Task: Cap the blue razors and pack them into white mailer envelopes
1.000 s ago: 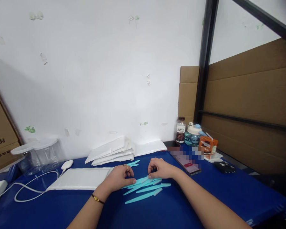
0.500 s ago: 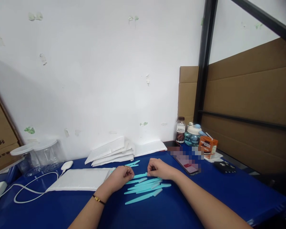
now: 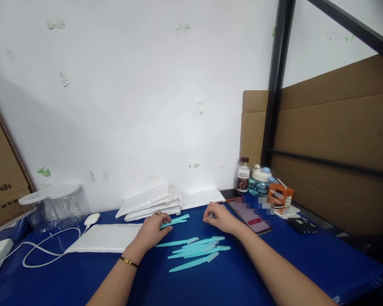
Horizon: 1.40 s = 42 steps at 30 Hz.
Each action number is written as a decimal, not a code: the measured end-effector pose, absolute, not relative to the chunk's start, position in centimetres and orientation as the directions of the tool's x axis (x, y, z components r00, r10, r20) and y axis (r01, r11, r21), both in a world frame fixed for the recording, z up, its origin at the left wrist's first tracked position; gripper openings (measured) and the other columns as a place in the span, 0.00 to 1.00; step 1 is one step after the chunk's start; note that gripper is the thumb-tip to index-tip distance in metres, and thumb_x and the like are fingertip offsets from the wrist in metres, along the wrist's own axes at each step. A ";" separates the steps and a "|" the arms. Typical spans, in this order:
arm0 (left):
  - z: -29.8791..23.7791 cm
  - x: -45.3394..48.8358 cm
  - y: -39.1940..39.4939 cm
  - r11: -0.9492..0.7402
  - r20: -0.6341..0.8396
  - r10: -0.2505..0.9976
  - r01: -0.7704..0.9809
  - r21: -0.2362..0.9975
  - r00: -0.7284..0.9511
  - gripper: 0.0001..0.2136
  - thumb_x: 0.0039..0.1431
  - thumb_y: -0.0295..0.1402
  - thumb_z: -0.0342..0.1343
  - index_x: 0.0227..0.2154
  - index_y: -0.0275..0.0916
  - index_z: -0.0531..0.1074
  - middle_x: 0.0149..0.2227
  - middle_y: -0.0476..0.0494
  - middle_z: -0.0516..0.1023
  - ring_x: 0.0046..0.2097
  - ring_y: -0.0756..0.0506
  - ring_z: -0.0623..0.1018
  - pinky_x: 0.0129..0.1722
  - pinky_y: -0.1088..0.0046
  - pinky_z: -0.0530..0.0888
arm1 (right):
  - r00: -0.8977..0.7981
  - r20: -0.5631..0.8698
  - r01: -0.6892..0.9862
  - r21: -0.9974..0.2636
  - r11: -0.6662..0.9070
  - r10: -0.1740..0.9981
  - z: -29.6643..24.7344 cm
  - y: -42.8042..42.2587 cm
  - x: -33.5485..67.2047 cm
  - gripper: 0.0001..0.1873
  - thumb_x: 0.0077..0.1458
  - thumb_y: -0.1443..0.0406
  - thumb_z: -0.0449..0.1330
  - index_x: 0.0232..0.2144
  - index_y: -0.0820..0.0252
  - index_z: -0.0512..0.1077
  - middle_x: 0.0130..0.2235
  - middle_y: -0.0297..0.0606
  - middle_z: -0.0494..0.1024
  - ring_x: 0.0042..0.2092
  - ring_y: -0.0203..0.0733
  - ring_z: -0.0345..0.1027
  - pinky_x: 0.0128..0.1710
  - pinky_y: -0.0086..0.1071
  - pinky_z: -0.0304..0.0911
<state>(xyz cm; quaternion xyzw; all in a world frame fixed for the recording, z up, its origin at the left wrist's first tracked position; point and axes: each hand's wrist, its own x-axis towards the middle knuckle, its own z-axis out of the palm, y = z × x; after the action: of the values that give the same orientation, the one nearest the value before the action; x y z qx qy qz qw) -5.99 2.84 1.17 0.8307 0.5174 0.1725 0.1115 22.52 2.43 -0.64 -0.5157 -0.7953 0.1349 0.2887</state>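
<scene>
Several teal eyebrow razors (image 3: 194, 263) lie in a loose group on the blue table, some with pale covers over their blade ends. Behind them my left hand (image 3: 155, 231) is closed, with teal razors (image 3: 178, 220) sticking out to the right from its fingers. How many of these it grips, and how many just lie there, I cannot tell. Beneath and left of that hand lies a flat white packet (image 3: 104, 238). My right hand (image 3: 220, 217) hovers over the table to the right, fingers loosely curled and apart, with nothing visible in them.
White packets (image 3: 153, 204) are stacked by the wall. On the right are a phone (image 3: 249, 216), a brown-capped bottle (image 3: 243, 175), a blue water bottle (image 3: 259, 183), an orange carton (image 3: 279, 196) and a black object (image 3: 302, 225). Clear jars (image 3: 67, 206) and a white cable (image 3: 51, 256) are left.
My left hand has moved back and left with a razor, to the razors behind. My right hand has let go of that razor's end and moved slightly right and away.
</scene>
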 end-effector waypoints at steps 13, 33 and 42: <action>0.5 -3.3 2.0 -0.464 0.077 0.866 0.737 0.491 0.494 0.08 0.49 0.36 0.52 0.28 0.38 0.71 0.28 0.49 0.72 0.30 0.50 0.70 0.28 0.77 0.62 | -0.494 0.229 0.649 -0.544 0.531 0.839 -0.4 1.0 19.7 0.11 0.53 0.57 0.57 0.27 0.57 0.74 0.30 0.32 0.72 0.32 0.35 0.64 0.41 0.33 0.53; 1.2 -3.1 0.7 -0.524 0.118 0.833 0.700 0.486 0.541 0.13 0.50 0.43 0.54 0.34 0.41 0.71 0.34 0.48 0.73 0.35 0.48 0.70 0.34 0.76 0.65 | -0.588 -0.040 0.624 -0.658 0.421 0.808 0.3 1.8 24.4 0.18 0.37 0.56 0.67 0.31 0.62 0.75 0.28 0.33 0.72 0.27 0.33 0.63 0.25 0.24 0.56; -0.5 -2.2 1.1 -0.458 -0.026 0.826 0.697 0.552 0.563 0.09 0.47 0.39 0.55 0.30 0.40 0.72 0.27 0.51 0.71 0.29 0.51 0.69 0.25 0.79 0.61 | -0.556 -0.002 0.599 -0.694 0.399 0.831 0.1 1.0 21.9 0.12 0.40 0.61 0.65 0.28 0.63 0.75 0.23 0.32 0.72 0.25 0.32 0.62 0.23 0.23 0.55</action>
<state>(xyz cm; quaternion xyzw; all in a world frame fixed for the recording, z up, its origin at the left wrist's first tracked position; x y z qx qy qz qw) -2.22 1.06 -0.45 0.8446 0.4509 0.1240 0.2606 21.86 0.97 0.07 -0.4374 -0.8177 0.3306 0.1754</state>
